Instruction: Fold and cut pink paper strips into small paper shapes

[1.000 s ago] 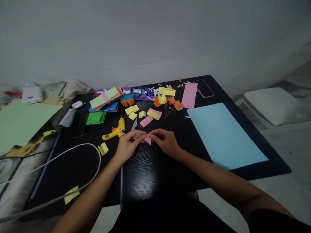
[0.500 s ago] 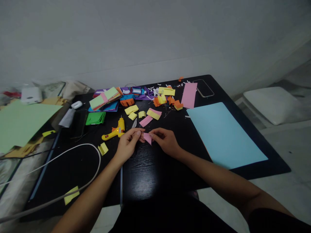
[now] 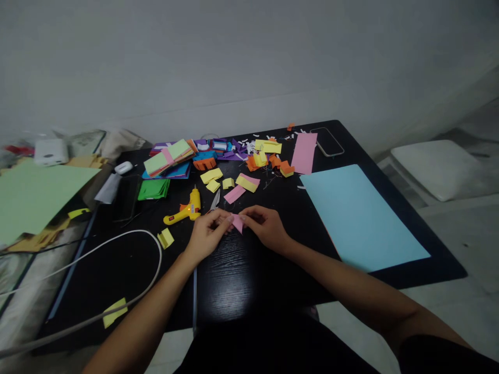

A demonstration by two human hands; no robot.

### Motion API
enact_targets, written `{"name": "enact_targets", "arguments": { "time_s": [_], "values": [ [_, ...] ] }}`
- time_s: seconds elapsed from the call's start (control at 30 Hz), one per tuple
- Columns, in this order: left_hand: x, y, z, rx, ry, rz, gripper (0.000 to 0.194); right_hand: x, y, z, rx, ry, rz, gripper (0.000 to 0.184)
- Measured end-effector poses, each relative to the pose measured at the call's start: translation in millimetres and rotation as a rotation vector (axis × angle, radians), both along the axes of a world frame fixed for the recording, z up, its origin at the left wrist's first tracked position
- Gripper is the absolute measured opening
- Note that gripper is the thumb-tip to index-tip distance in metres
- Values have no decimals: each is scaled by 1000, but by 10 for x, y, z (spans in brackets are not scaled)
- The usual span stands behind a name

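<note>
Between my two hands is a small folded piece of pink paper (image 3: 237,223), held just above the black table (image 3: 230,280). My left hand (image 3: 208,231) pinches its left side between thumb and fingers. On the other side, my right hand (image 3: 267,226) grips the upper right edge with thumb and forefinger. Scissors (image 3: 215,200) lie behind my left hand, their handles hidden by it. A yellow glue gun (image 3: 189,208) rests to the left with a small orange light on its body. Yellow and pink paper strips (image 3: 246,183) lie just beyond my hands.
A large light-blue sheet (image 3: 362,218) covers the table's right side, near a pink sheet (image 3: 304,153) and a phone (image 3: 329,142). Paper bundles (image 3: 169,158) and green pieces (image 3: 154,189) stand at the back left. A white cable (image 3: 158,265) loops across the left.
My left fingers have shifted slightly along the pink paper, with the thumb moving a little to the right. The right hand stays nearly still, and the other things lie as before.
</note>
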State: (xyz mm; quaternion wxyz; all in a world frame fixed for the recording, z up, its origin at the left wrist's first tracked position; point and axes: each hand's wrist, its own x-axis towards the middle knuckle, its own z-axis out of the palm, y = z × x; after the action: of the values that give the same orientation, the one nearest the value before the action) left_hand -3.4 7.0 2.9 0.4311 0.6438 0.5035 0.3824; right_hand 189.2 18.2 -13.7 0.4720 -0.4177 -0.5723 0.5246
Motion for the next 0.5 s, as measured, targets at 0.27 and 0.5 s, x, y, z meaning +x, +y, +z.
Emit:
{"name": "enact_targets", "arguments": {
  "time_s": [0.27, 0.5],
  "values": [
    [28, -5, 21, -6, -8, 5, 26, -6, -7, 2, -13, -2, -3, 13],
    [27, -18, 31, 7, -4, 6, 27, -6, -17, 7, -11, -18, 10, 13]
  ]
}}
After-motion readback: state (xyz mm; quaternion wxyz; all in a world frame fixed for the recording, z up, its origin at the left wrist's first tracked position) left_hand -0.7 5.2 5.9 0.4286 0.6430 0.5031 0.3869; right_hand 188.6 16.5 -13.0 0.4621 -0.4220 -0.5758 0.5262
